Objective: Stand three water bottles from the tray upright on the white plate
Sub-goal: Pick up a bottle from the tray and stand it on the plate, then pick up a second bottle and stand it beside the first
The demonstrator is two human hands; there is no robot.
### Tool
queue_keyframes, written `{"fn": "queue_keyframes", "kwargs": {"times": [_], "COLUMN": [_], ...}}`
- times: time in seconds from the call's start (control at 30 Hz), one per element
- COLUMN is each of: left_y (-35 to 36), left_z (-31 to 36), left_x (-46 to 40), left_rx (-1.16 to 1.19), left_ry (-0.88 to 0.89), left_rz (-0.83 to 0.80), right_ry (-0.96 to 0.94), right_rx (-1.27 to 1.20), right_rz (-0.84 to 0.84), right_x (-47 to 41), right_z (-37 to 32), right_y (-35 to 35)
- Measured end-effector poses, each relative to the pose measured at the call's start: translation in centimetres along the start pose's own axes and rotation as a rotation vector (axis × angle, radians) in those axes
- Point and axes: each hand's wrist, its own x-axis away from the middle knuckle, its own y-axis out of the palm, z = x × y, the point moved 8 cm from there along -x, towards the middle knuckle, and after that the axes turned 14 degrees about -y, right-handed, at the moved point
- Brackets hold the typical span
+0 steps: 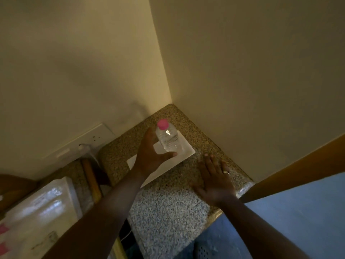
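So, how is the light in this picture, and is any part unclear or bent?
Head view: dim, yellowish light; the bottle with its pink cap stays readable; glare whitens the tray at lower left, blurring its contents; the wide lens curves the wall corner.

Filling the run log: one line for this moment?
left hand: holding bottle upright over white plate | right hand: flat on counter | bottles on plate: none

Speckled granite counter [168, 208], white wall socket [93, 139], wooden door frame [298, 165].
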Motion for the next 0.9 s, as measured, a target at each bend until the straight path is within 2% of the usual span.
{"fn": "queue_keyframes", "kwargs": {"times": [0.17,0.3,0.5,0.6,0.63,0.9], "left_y": [-3.9,-8.4,-17.7,-21.1,-23.5,-24.9], "left_z": [-6.1,-9.2,-17.5,-20.4,-22.5,-25.8], "left_x": [2.6,6.5,14.3,17.0,18.9,22.0], "left_rx": [-0.227,-0.364,-0.516,-0.538,-0.529,-0.679], "left_ry": [-0.2,-0.09,-0.176,-0.201,-0.237,-0.19], "left_rz": [0.089,0.124,0.28,0.377,0.404,0.373], "right_ry": [-0.029,-0.054,-0.189,-0.207,-0.246,-0.217], "right_rx": [0.031,0.034,0.032,0.031,0.044,0.105], "right_rz": [-0.03,-0.061,-0.143,-0.141,-0.144,-0.158], "right_x": [0.0,-0.2,0.2,0.3,-0.4,-1.0], "right_z": [-0.7,-3.6,-14.5,-16.2,-18.7,-20.5], "right_y": [-0.7,-0.2,3.0,3.5,3.8,4.9]}}
